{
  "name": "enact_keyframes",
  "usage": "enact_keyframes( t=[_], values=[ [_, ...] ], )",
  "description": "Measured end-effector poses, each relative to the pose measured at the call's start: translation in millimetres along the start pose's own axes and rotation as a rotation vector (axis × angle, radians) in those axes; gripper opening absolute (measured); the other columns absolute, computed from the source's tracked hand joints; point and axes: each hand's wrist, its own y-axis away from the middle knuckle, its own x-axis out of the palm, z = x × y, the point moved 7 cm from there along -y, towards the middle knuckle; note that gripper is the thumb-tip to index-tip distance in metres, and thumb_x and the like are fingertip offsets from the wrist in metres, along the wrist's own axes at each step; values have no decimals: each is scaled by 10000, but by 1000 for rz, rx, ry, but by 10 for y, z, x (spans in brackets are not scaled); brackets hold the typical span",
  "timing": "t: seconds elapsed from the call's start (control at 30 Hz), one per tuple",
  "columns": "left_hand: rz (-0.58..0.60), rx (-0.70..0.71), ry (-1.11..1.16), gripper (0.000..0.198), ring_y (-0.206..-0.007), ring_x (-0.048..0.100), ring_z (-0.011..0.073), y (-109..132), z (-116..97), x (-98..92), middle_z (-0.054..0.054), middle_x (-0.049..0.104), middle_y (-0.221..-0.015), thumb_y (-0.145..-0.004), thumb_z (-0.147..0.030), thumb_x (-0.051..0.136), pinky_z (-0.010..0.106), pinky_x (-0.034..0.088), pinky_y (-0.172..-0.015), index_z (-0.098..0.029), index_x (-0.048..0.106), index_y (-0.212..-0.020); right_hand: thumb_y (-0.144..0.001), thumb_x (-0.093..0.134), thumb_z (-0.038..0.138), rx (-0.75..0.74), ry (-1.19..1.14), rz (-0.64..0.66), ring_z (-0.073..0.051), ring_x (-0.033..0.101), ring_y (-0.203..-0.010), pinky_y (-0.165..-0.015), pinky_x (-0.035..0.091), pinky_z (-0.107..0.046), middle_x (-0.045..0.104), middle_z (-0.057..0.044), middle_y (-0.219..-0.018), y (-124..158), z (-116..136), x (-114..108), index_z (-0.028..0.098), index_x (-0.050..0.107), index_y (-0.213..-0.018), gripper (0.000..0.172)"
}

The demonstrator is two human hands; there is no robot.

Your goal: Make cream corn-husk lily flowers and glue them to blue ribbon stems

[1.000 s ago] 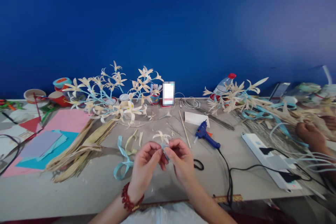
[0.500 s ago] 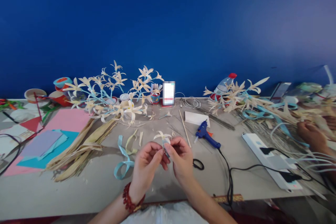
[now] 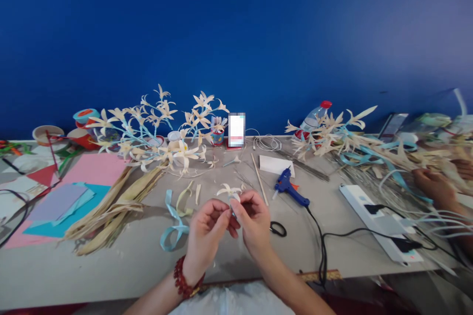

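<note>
Both hands meet over the middle of the table, pinching the base of a cream artificial flower (image 3: 228, 190) whose narrow petals spread above the fingertips. My right hand (image 3: 254, 221) has its thumb pressed on the flower's base. My left hand (image 3: 209, 221), with a red bead bracelet (image 3: 182, 278) at the wrist, grips just below it; the stem is mostly hidden by the fingers. Left of the hands lies a curled light-blue ribbon (image 3: 168, 226) beside pale husk strips (image 3: 185, 202). Black scissors handles (image 3: 278, 229) show by my right hand.
A blue glue gun (image 3: 290, 187) lies right, its cord running to a white power strip (image 3: 380, 224). Flower sprays (image 3: 148, 123) stand at the back, near a phone (image 3: 236, 130). Dried husks (image 3: 118, 206) and coloured paper (image 3: 66, 204) lie left. Another person's hand (image 3: 434, 187) works far right.
Both hands keep their pinch on the flower, with only a slight shift of the fingers. The view has moved a little.
</note>
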Motion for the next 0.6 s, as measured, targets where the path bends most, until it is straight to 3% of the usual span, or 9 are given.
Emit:
enact_keyframes(
  t=[0.6],
  values=[
    [24,37,-65,161,-510,617,108,9,2,17,-4,648,-625,-866,-280,601,214,485,-514,-151,577,-773,-809,667,260,-142,79,26,-127,509,-634,-580,416,-247,545,22,-725,12,106,0,212,555,-781,124]
  ],
)
